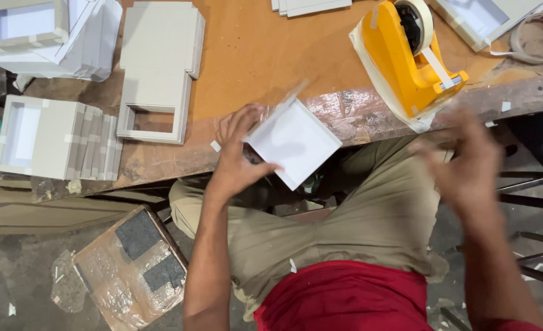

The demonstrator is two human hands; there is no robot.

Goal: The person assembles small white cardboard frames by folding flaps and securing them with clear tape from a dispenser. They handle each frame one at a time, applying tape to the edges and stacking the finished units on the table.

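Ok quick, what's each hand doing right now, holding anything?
Left hand: closed on the white square box, holding it.
Right hand: blurred, fingers spread, holding nothing visible, near the yellow tape dispenser.

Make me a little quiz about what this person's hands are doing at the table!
1. True or false: the left hand holds a white square box.
2. What colour is the tape dispenser on the table?
3. Which hand is blurred and holds nothing: A) left, B) right?

Key: 1 true. 2 yellow. 3 B.
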